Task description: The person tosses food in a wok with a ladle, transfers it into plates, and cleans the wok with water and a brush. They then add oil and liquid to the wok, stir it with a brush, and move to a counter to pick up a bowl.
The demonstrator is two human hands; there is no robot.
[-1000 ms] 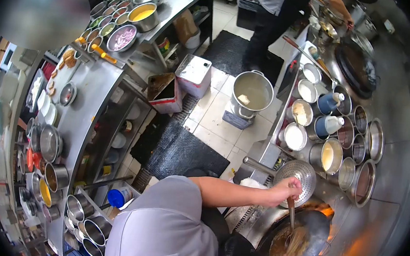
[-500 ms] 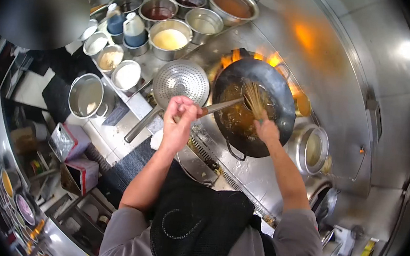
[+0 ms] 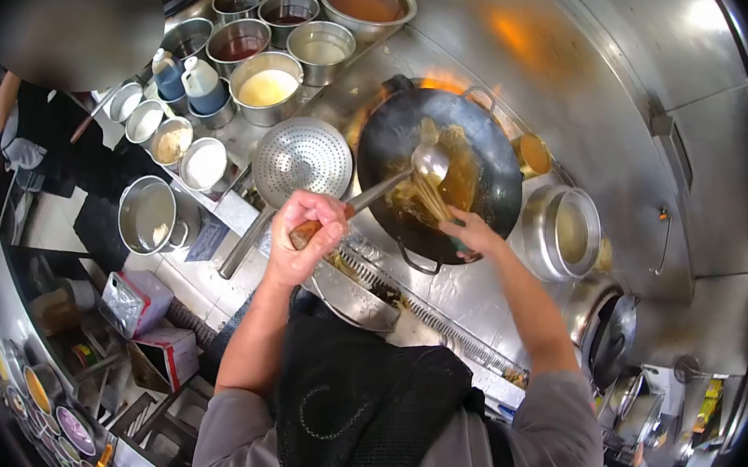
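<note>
Wok (image 3: 496, 177) above flames (image 3: 439, 83). Left grip (image 3: 307, 235), left of the wok's near handle: closed round the ladle (image 3: 430, 160), whose bowl lies within the wok. Right grip (image 3: 479, 237), at its near rim: closed on the bamboo brush (image 3: 430, 199), bristles inside. Perforated strainer (image 3: 303, 161): left of the wok.

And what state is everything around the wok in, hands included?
Left hand: closed around the ladle
Right hand: gripping the bamboo brush
Ladle: bowl inside the wok
Bamboo brush: splayed end in the wok
Wok: uncovered, holding brown liquid
Burner flames: lit
Strainer: beside the wok
Bottles: upright, caps unclear
</note>
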